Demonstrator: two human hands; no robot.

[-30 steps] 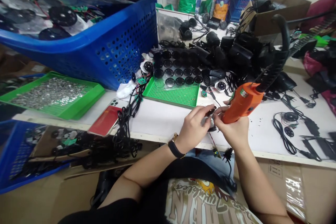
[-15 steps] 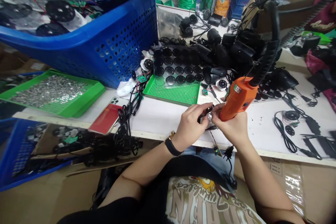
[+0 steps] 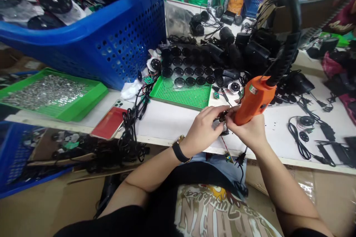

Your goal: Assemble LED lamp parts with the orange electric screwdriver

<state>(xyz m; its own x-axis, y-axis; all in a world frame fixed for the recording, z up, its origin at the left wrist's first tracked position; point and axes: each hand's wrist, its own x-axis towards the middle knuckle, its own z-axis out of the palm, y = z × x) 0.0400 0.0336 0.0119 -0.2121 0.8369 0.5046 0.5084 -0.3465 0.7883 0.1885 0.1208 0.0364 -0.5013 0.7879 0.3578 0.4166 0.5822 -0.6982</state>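
An orange electric screwdriver (image 3: 256,98) with a black hose-like cord at its top rests in my right hand (image 3: 251,131), which is closed around its lower part. The fingertips of that hand also meet a small dark part (image 3: 223,116). My left hand (image 3: 205,129) is closed on this part from the other side. Fingers cover most of it, so its exact kind is unclear. A red wire runs down from beneath the hands to a small circuit board (image 3: 228,157) at the table's front edge, beside a black plug (image 3: 240,159).
A green perforated tray (image 3: 180,100) lies ahead, with rows of black discs (image 3: 189,71) behind it. To the left are a red phone (image 3: 108,123), a green tray of screws (image 3: 79,109) and a big blue basket (image 3: 122,40). Black adapters (image 3: 338,155) and cables lie right.
Both hands remain together at the part, with the screwdriver slightly shifted right. The left fingers now reach further over the part. The whole view has shifted a little.
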